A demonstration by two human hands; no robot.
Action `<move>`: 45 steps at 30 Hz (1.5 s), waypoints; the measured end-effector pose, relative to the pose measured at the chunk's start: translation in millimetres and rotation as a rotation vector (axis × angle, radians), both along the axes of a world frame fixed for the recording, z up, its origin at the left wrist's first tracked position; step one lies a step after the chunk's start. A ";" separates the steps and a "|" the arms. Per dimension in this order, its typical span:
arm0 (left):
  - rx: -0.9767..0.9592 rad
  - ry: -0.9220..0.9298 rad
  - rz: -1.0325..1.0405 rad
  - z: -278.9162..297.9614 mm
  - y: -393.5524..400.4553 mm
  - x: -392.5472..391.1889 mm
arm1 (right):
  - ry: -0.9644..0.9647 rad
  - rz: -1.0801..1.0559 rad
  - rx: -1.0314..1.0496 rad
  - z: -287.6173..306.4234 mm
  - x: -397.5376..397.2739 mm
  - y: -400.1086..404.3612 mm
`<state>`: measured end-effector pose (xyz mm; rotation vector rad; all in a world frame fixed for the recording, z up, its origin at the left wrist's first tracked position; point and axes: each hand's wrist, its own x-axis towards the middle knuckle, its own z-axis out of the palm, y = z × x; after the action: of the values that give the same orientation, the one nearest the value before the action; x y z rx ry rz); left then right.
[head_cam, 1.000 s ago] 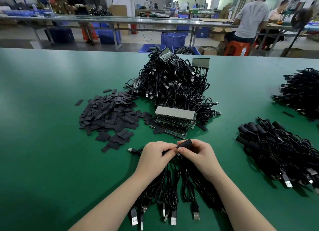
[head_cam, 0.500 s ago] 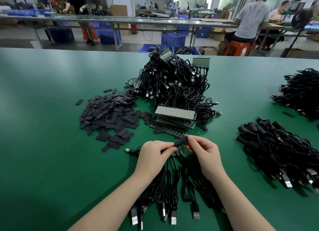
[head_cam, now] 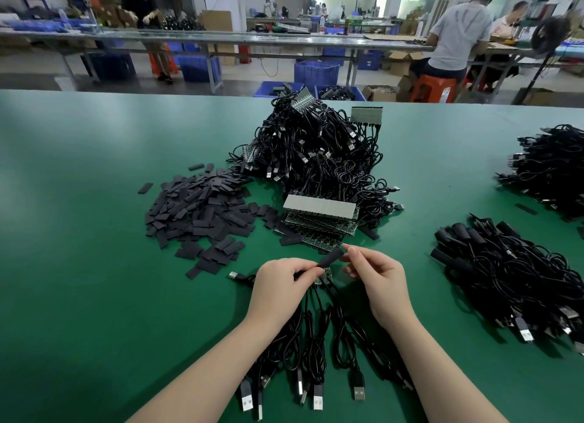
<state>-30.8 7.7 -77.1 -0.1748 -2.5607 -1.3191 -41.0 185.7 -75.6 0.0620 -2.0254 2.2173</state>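
two hands meet above the cables [head_cam: 311,343]: left hand [head_cam: 281,283] grips one end steady, right hand [head_cam: 376,275] pinches the sleeve [head_cam: 331,258] tip, probably to seat it over the board [head_cam: 326,276]; spare sleeves [head_cam: 202,211] lie within reach.

Single head-worn wide-angle view, looking forward and down, close over green table [head_cam: 79,264], workshop beyond

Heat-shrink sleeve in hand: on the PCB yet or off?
Not fully on: green PCB shows bare below the sleeve, whose lower end the left hand pinches; right hand pinches the far end.
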 end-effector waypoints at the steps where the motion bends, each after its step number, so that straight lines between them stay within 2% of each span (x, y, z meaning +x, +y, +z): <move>1: 0.002 0.000 0.003 -0.6 -0.1 -0.2 | -0.001 0.009 0.005 0.1 0.3 0.2; 8: 0.022 -0.005 0.012 -2.6 -1.0 -2.0 | -0.004 0.036 0.084 0.5 -1.1 -2.9; 14: 0.061 -0.023 0.022 -3.5 -1.5 -2.5 | -0.045 0.090 -0.005 4.7 0.4 -0.9; 22: 0.121 -0.075 0.026 -2.8 -2.4 -2.4 | -0.051 0.094 0.061 2.4 -0.7 -0.5; 30: 0.108 -0.064 0.018 0.0 -1.1 -1.7 | -0.051 0.092 0.088 -1.7 -6.7 2.0; 38: 0.075 -0.073 -0.012 0.9 -1.4 2.5 | -0.019 0.063 0.233 0.1 -3.3 -3.2; 43: 0.068 -0.061 -0.016 2.7 0.2 2.2 | -0.030 0.074 0.152 -0.1 -1.2 -2.2; 45: 0.056 -0.051 -0.017 2.3 0.1 1.8 | -0.014 0.083 0.194 0.3 -1.3 -3.0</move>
<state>-29.0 7.8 -74.8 -0.1541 -2.5662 -1.4177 -42.3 182.6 -75.3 0.1535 -2.2792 2.0651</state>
